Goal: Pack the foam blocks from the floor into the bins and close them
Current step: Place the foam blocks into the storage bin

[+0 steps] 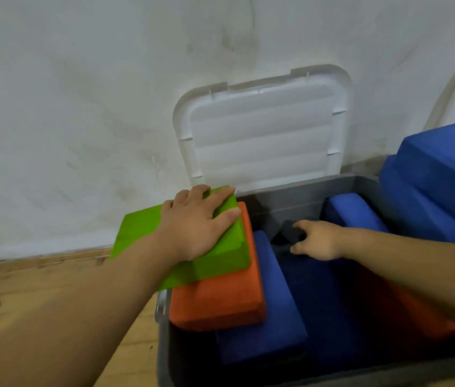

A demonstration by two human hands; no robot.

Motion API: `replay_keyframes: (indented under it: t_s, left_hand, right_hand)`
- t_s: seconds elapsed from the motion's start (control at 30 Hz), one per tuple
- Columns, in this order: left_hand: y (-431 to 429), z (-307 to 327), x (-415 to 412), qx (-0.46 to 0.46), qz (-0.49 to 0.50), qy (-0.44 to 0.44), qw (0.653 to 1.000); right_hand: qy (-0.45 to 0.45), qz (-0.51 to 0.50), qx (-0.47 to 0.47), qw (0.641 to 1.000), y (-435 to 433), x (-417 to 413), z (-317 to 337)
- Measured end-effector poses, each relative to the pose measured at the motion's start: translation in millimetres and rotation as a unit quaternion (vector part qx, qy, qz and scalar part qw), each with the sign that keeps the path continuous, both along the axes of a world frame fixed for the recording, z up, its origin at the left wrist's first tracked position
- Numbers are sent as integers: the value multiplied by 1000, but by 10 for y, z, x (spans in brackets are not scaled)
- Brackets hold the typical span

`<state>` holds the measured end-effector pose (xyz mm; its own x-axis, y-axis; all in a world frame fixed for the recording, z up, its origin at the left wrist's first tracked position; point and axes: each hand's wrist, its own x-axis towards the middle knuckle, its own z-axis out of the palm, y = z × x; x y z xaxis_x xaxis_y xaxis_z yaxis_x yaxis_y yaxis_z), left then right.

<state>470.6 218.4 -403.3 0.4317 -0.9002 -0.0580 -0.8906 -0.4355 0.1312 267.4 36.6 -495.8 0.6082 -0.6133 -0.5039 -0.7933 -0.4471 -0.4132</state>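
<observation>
A grey bin (pixel 299 188) stands open against the wall, its white lid (pixel 262 129) leaning upright behind it. My left hand (pixel 195 222) lies flat with spread fingers on a green foam block (pixel 142 233) that sits on an orange block (pixel 220 300) at the bin's left rim. Inside lie several blue blocks (pixel 274 311) and another orange block (pixel 422 317) under my right forearm. My right hand (pixel 315 241) reaches into the bin and its fingers curl round a small dark block (pixel 290 233) near the back.
Large blue foam blocks (pixel 441 177) are stacked over the bin's right end. Wooden floor (pixel 25 289) lies to the left, with a pale oval mark on it. A white wall (pixel 81 107) rises close behind the bin.
</observation>
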Motion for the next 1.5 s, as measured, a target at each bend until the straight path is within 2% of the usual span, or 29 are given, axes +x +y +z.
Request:
replay_keyframes:
  t_s: [0.2, 0.47, 0.63, 0.97, 1.17, 1.37, 1.5]
  left_hand:
    - [-131, -41, -226, 10, -25, -51, 998]
    - [-59, -118, -3, -7, -13, -19, 1000]
    - [-11, -135, 76, -17, -7, 3, 1000]
    - [-24, -105, 47, -7, -8, -7, 1000]
    - [-12, -86, 13, -4, -5, -10, 1000]
    - [-28, -56, -65, -1, -3, -14, 1000]
    - [-54, -32, -141, -2, -6, -13, 1000]
  right_hand:
    - [120, 134, -50, 982, -188, 26, -599]
    - [222, 176, -40, 958, -152, 127, -987]
    - [205, 204, -63, 955, -231, 158, -729]
    - [222, 251, -25, 942, -272, 113, -119]
    - [209, 245, -2, 947, -149, -45, 241]
    - [258, 276, -68, 923, 121, -134, 394]
    - [230, 244, -158, 929, 131, -195, 558]
